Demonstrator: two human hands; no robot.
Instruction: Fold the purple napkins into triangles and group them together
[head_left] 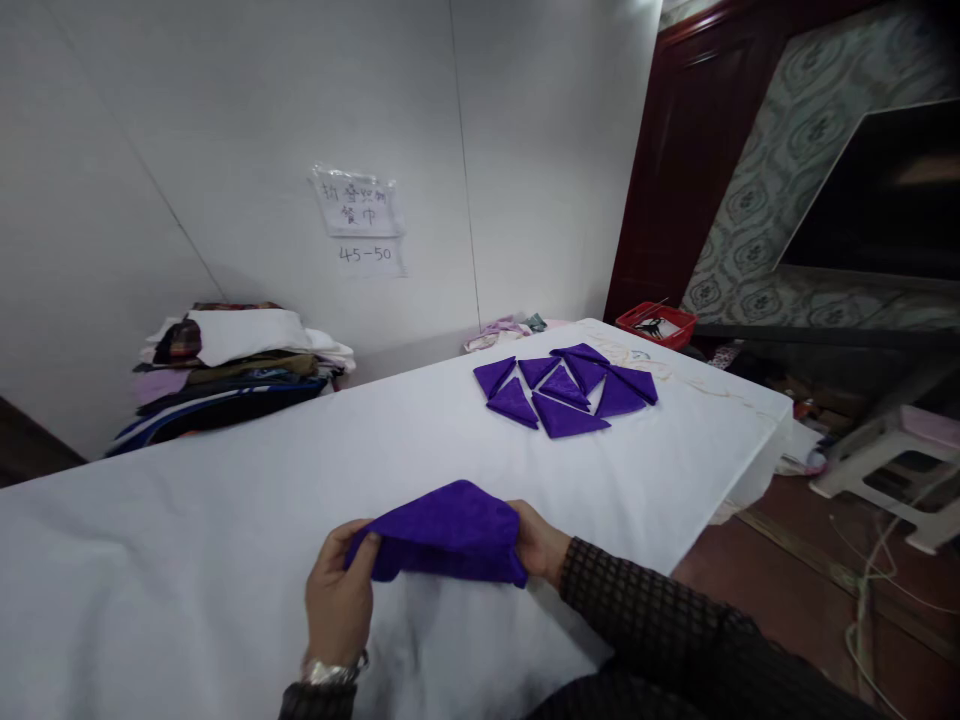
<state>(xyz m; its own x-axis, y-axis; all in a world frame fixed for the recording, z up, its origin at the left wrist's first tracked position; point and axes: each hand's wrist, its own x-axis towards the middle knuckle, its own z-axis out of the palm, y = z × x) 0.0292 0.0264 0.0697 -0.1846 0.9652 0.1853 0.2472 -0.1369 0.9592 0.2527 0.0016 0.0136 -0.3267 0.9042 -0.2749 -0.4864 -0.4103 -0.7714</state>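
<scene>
Between my two hands a purple cloth napkin [450, 530] is held up over the white-covered table [247, 560], partly folded with a peak at its top edge. My left hand [341, 590] pinches its left corner, thumb in front. At the right end my right hand [536, 540] grips the cloth; its fingers are mostly hidden behind the fabric. Farther back on the table lie several purple napkins [574, 415] folded into triangles, placed close together in a cluster.
A pile of folded clothes [240, 350] stands against the wall at the back left. Paper signs [364, 225] hang on the wall. Beyond the table's far right are a red basket [656, 325], a white stool [892, 470] and loose cables [862, 610] on the floor.
</scene>
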